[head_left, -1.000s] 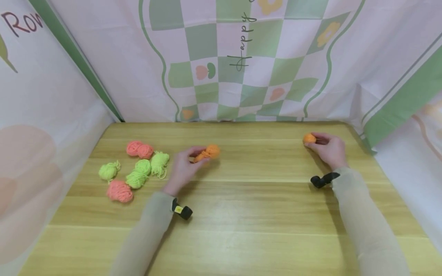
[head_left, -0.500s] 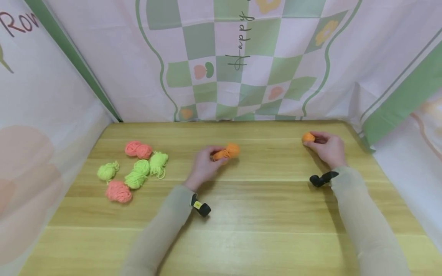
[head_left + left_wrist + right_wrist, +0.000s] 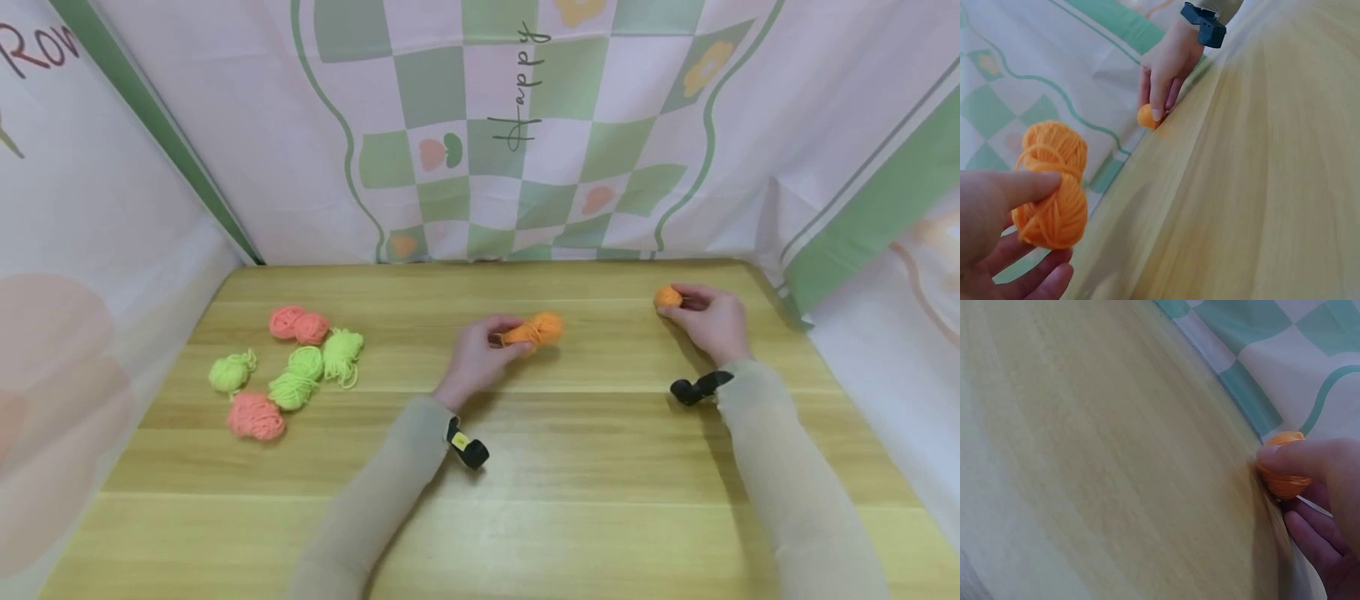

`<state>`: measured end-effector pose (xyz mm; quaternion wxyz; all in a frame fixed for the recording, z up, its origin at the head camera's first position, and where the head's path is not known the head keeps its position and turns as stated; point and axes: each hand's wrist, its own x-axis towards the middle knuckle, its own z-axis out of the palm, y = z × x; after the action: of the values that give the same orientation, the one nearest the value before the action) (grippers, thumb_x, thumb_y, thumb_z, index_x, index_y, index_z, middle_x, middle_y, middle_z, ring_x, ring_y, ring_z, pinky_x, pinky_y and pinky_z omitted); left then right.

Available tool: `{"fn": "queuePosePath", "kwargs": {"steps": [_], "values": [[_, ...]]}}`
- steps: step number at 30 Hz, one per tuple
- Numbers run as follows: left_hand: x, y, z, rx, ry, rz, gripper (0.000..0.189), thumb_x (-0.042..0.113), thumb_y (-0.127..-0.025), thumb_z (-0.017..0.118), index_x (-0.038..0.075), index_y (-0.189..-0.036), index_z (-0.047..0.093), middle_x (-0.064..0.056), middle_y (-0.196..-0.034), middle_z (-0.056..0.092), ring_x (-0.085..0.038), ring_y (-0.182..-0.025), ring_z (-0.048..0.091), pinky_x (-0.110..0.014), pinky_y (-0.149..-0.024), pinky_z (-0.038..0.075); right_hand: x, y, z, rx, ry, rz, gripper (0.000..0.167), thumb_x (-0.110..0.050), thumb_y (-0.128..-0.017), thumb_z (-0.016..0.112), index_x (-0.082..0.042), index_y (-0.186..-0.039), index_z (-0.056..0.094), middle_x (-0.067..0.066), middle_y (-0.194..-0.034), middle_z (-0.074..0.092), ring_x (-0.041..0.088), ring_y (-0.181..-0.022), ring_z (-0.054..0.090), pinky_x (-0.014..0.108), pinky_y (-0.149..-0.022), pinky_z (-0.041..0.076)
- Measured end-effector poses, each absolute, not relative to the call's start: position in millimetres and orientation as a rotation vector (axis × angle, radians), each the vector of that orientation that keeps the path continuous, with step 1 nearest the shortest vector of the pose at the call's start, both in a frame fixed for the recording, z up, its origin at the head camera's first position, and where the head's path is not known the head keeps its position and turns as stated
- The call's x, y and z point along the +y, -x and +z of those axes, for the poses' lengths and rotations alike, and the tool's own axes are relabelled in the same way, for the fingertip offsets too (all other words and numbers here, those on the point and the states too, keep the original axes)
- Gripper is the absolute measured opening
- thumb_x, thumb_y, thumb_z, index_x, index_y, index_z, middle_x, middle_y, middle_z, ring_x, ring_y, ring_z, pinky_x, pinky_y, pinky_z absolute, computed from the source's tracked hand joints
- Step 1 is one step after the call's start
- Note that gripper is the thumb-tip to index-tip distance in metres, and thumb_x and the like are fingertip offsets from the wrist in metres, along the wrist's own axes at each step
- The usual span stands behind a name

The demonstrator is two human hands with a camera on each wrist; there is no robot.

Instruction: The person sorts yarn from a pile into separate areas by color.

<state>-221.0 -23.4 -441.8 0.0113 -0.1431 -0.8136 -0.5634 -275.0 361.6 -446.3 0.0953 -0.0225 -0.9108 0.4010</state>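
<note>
My left hand (image 3: 480, 354) pinches a skein of orange yarn (image 3: 1054, 187) between thumb and fingers, held above the middle of the table. Loose strands wrap the skein's narrow waist. At the table's back right, my right hand (image 3: 712, 323) grips a second orange yarn piece (image 3: 668, 297), rounder in outline; the fingers cover part of it. In the right wrist view the thumb presses on that orange yarn (image 3: 1285, 478) close to the tabletop. A wide stretch of table lies between the two hands.
On the wooden table's (image 3: 525, 517) left side lie coral yarn skeins (image 3: 256, 417) and lime-green yarn skeins (image 3: 297, 379), several in all, bunched together. A patterned cloth (image 3: 502, 200) hangs along the back edge, with more cloth at both sides.
My left hand has carried its orange skein rightward across the table, towards the right hand. The right hand stays in place with its orange yarn. The coral and green skeins lie undisturbed.
</note>
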Motion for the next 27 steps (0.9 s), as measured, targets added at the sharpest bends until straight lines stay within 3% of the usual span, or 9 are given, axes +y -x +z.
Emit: {"fn": "queuePosePath", "kwargs": {"steps": [6, 13, 27], "values": [[-7, 221, -447, -2.53, 0.423, -1.824, 0.034, 0.023, -0.087, 0.084, 0.009, -0.116, 0.075, -0.001, -0.104, 0.073, -0.011, -0.079, 0.065, -0.024, -0.067, 0.056, 360, 275, -448, -2.7, 0.074, 1.195, 0.059, -0.037, -0.089, 0.081, -0.004, -0.136, 0.064, 0.021, -0.127, 0.066, -0.004, -0.092, 0.057, 0.006, -0.08, 0.044], [10, 222, -450, -2.518, 0.398, -1.857, 0.036, 0.024, -0.087, 0.084, 0.005, -0.117, 0.074, -0.002, -0.104, 0.071, -0.009, -0.076, 0.063, -0.022, -0.064, 0.055, 360, 275, -449, -2.678, 0.082, 1.226, 0.058, -0.034, -0.089, 0.082, -0.003, -0.134, 0.065, 0.023, -0.126, 0.066, -0.004, -0.091, 0.059, 0.006, -0.079, 0.045], [48, 226, -447, -2.444, 0.283, -2.108, 0.034, 0.0, -0.084, 0.083, 0.001, -0.115, 0.07, -0.005, -0.109, 0.068, -0.009, -0.082, 0.067, -0.021, -0.07, 0.057, 361, 274, -448, -2.69, 0.088, 1.21, 0.058, -0.034, -0.089, 0.081, -0.004, -0.136, 0.063, 0.022, -0.128, 0.065, -0.009, -0.089, 0.055, 0.005, -0.08, 0.044]]}}
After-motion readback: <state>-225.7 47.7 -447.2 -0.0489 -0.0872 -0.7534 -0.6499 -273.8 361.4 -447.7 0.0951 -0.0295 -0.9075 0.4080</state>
